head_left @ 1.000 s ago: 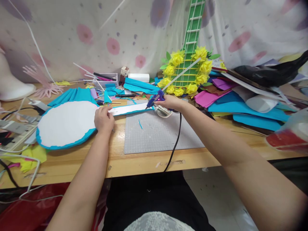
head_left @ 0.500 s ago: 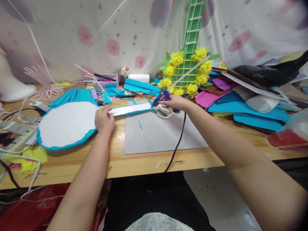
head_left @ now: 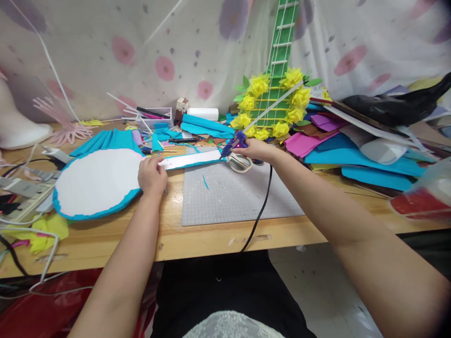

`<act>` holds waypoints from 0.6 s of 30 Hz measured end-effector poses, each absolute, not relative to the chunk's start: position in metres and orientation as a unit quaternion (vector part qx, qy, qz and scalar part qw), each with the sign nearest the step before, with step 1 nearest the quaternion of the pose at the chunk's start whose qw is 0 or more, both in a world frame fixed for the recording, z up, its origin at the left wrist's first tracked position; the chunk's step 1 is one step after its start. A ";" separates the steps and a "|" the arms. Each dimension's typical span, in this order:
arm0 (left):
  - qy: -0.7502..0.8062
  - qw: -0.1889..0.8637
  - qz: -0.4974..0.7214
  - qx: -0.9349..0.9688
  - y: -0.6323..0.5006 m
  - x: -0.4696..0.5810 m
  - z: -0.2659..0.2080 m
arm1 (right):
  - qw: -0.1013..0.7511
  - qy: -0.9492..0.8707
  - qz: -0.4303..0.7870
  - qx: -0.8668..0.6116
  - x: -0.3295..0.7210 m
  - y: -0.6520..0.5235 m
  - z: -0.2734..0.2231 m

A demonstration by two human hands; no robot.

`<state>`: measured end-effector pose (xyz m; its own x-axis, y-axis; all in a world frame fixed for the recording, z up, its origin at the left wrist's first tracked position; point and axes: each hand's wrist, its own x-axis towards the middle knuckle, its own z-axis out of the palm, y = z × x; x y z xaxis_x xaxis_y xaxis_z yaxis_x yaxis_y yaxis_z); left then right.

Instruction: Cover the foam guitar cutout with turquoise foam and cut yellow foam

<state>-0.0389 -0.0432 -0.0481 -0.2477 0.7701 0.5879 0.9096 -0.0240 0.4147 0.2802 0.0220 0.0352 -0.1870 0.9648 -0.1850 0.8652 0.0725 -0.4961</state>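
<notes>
A white banjo-shaped board (head_left: 98, 183) with crinkled blue paper along its edge lies on the wooden table, its round body to the left and its narrow neck pointing right. My left hand (head_left: 152, 176) is closed on the board where body and neck meet; its fingertips are partly hidden. In my right hand (head_left: 259, 149) is a blue hot glue gun (head_left: 234, 144) with a small red light lit. Its nozzle points down at the right end of the neck, touching or very close to it. Just beside that end lie scissors (head_left: 239, 163) with pale handles.
A grey cutting mat (head_left: 225, 202) lies under the neck, crossed by the glue gun's black cord (head_left: 262, 211). Behind stands a green paper guitar (head_left: 271, 108) with yellow flowers. Coloured paper (head_left: 352, 155) is piled right; a power strip (head_left: 28, 202) and cables sit left.
Almost nothing differs. The glue gun's nozzle has shifted very slightly left at the neck's end, and my left hand keeps its place.
</notes>
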 end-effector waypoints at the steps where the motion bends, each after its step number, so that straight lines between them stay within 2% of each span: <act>1: -0.693 0.093 -0.380 -0.606 -0.043 -0.039 -0.048 | 0.092 -0.725 0.253 -0.634 0.281 0.022 0.035; 8: -0.690 0.091 -0.386 -0.605 -0.043 -0.039 -0.048 | 0.074 -0.716 0.233 -0.654 0.288 0.021 0.039; 18: -0.680 0.101 -0.399 -0.607 -0.043 -0.041 -0.050 | 0.113 -0.718 0.282 -0.626 0.299 0.016 0.034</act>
